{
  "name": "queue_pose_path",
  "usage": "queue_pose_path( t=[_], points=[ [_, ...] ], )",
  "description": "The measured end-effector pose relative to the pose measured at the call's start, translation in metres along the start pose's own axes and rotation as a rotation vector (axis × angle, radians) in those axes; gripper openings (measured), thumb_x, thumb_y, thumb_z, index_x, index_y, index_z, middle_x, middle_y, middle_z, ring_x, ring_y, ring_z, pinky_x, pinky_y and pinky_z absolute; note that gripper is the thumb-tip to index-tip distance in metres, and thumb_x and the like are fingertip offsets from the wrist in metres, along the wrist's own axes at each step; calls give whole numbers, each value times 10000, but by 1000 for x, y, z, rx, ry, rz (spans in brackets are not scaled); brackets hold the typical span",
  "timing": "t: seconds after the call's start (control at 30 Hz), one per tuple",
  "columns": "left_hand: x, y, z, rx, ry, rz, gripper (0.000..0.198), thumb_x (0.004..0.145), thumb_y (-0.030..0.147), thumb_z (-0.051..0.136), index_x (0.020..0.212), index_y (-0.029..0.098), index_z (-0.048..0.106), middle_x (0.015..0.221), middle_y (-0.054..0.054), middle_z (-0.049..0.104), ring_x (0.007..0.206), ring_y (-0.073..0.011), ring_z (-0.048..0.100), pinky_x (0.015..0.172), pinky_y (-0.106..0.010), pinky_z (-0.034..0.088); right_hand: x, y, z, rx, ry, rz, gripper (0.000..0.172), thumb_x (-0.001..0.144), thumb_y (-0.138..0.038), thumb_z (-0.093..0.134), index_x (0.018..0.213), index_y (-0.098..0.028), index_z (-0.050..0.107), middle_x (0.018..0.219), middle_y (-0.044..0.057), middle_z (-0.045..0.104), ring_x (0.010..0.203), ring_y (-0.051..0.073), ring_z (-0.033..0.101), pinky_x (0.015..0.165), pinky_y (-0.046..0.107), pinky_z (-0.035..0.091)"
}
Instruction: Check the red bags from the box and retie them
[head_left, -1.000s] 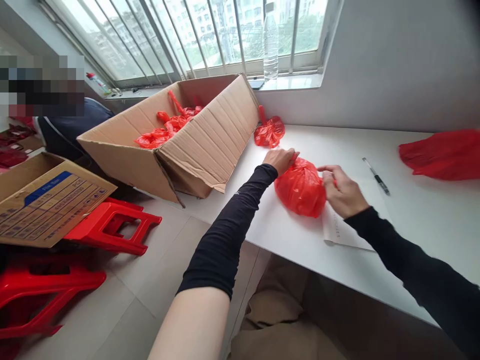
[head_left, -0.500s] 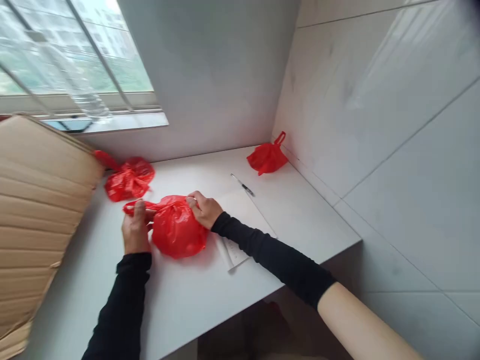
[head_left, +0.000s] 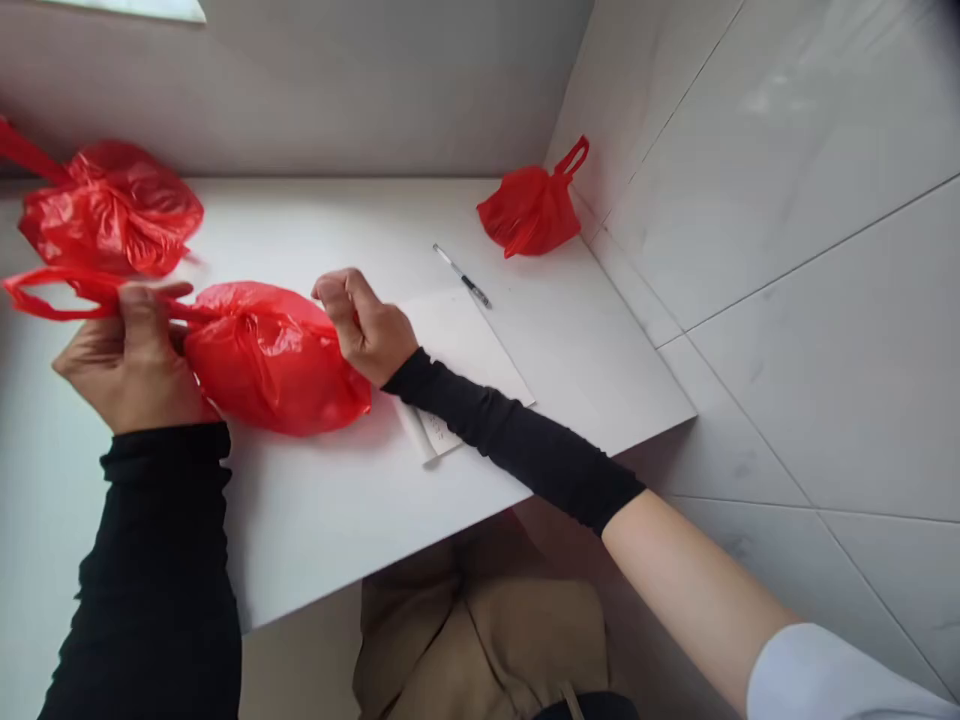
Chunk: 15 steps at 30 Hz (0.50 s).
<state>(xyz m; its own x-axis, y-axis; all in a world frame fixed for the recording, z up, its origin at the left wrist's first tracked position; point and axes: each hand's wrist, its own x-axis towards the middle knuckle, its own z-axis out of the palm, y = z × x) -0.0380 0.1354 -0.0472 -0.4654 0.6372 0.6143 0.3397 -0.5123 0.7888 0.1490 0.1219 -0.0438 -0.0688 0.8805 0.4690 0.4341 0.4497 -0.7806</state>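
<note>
Left hand [head_left: 146, 365] grips bag [head_left: 274, 370], right hand [head_left: 367, 325] curled, over white table [head_left: 315, 225] (tiled wall [head_left: 787, 180] beside)

Bag [head_left: 274, 375], 9 o'clock: thin plastic, glossy, wrinkled
Wall tiles [head_left: 810, 340], 3 o'clock: smooth, glossy
Tabletop [head_left: 315, 530]: smooth, low-sheen
Sleeves [head_left: 161, 540]: matt cloth
Sheet [head_left: 469, 345]: matt paper

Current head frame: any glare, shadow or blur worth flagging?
Head view, top left: windowsill very bright; head view, left of centre: shiny highlights on the red plastic bag in the left hand, soft reddish shadow below it on the white table; head view, top right: streaky reflections on the tiled wall, dark blurred patch in the corner.
</note>
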Motion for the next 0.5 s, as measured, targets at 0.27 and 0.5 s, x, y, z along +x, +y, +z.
queue_pose_path(
  t=[0.27, 0.5],
  points=[
    [-17, -8, -1, 6, 9, 16, 365, 997, 278, 506, 965, -4, 735, 792, -48, 704, 703, -86, 634, 821, -315, 538, -2, 17, 6, 109, 73, -20, 606, 1042, -516, 57, 1213, -191, 538, 1111, -22, 641, 888, 37, 646, 818, 188, 540],
    [-14, -4, -7, -219, -26, -423, 394, 971, 390, 541, 1024, 39, 711, 573, 22, 616, 426, -48, 479, 436, -181, 384, -4, 13, 6, 84, 73, -19, 473, 1009, -554, 347, 1319, -205, 423, 1197, 72, 596, 1013, 158, 610, 930, 352, 528]
  ],
)
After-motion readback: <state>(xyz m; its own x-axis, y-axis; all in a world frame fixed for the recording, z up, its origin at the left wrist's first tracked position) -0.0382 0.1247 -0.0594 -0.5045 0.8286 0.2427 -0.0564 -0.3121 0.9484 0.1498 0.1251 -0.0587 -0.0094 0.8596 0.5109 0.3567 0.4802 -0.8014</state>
